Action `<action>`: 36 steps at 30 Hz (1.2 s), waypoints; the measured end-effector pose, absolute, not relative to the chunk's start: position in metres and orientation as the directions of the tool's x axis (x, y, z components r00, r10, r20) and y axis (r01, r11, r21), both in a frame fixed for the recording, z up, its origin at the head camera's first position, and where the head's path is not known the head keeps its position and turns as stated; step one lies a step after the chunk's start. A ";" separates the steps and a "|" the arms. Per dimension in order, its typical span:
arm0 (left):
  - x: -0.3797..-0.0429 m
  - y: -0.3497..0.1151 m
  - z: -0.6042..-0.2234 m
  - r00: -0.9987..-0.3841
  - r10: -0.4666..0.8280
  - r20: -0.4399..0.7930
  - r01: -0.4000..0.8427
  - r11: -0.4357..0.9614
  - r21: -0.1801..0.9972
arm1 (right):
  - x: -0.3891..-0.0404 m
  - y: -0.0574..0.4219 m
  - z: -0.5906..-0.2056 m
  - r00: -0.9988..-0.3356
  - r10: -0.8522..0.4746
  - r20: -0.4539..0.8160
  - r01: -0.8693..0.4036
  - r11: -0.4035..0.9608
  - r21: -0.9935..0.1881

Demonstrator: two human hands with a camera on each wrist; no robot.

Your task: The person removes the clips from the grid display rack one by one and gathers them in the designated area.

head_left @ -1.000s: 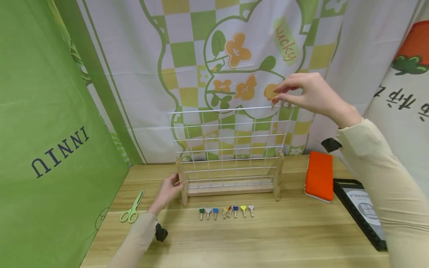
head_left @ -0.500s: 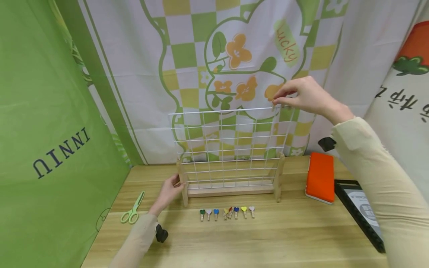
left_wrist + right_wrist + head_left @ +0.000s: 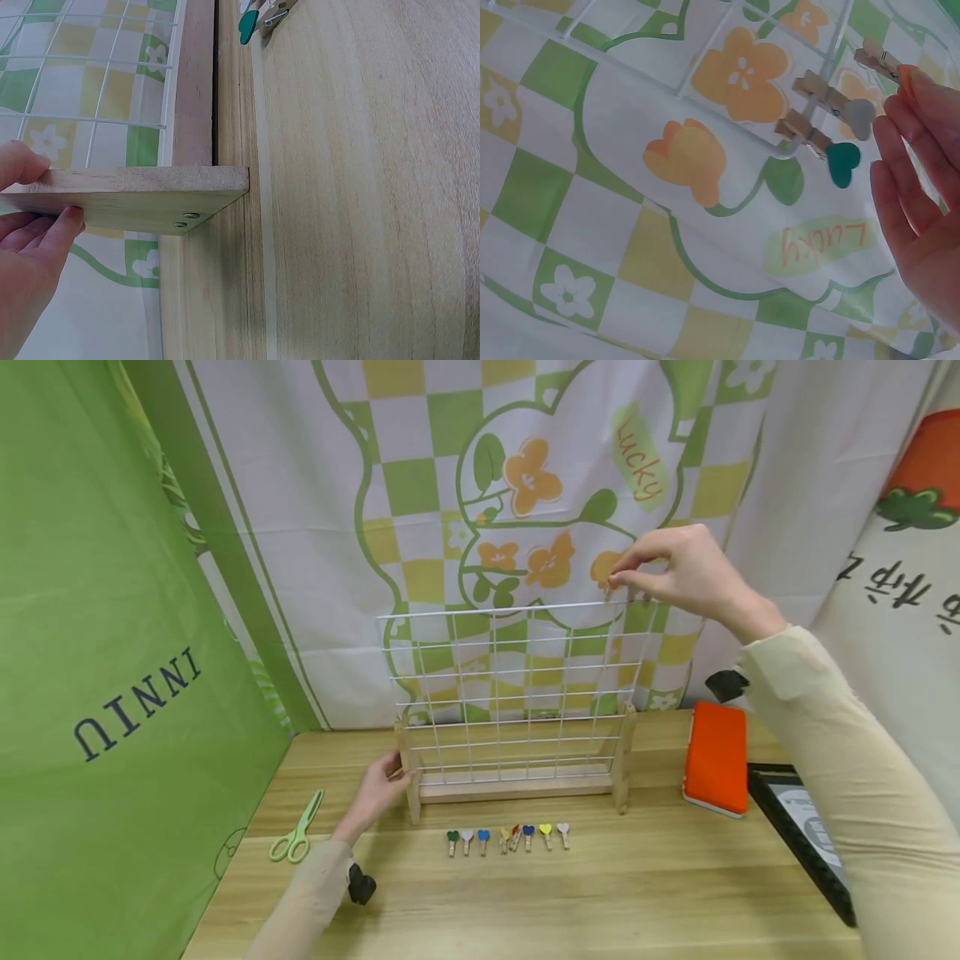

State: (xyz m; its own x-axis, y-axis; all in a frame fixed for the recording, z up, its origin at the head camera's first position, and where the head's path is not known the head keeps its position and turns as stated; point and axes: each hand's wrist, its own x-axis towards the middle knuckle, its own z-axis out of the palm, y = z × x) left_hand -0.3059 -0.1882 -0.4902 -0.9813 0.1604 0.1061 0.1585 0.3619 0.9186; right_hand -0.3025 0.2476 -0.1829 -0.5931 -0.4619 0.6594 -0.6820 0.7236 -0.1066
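Note:
My right hand (image 3: 693,568) pinches a small wooden clothespin (image 3: 881,61) with an orange heart between thumb and fingertips. The peg's wooden tips are close to the top wire of a white wire grid (image 3: 495,672). Two more clothespins are clipped on that wire near the corner, one with a white heart (image 3: 861,118), the other with a green heart (image 3: 844,165). At the lower left, my left hand (image 3: 378,795) grips the upright wooden end piece (image 3: 142,191) of the grid's stand, its thumb on one face and fingers on the other.
Several heart clothespins, including a yellow one (image 3: 546,833), lie in a row before the stand. Green scissors (image 3: 297,831) are at the left. An orange case (image 3: 716,758) and a black-framed board (image 3: 802,827) lie right. A patterned curtain (image 3: 300,527) hangs behind.
My right hand has shifted slightly left along the top wire with the orange-heart clothespin, dipping and then rising a little. My left hand stays on the stand.

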 end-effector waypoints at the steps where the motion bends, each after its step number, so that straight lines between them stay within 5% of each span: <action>1: -0.306 -0.189 -0.491 -0.981 0.163 0.108 0.161 0.360 0.919 | -0.300 0.247 -0.182 -0.591 -0.452 0.668 -0.682 0.723 -0.115; 13: -0.310 -0.190 -0.496 -0.981 0.160 0.111 0.163 0.364 0.917 | -0.271 0.240 -0.215 -0.486 -0.588 0.647 -0.812 0.577 -0.087; 36: -0.308 -0.189 -0.493 -0.979 0.163 0.125 0.177 0.366 0.914 | -0.272 0.227 -0.458 -0.701 -0.687 0.190 -0.673 0.551 -0.493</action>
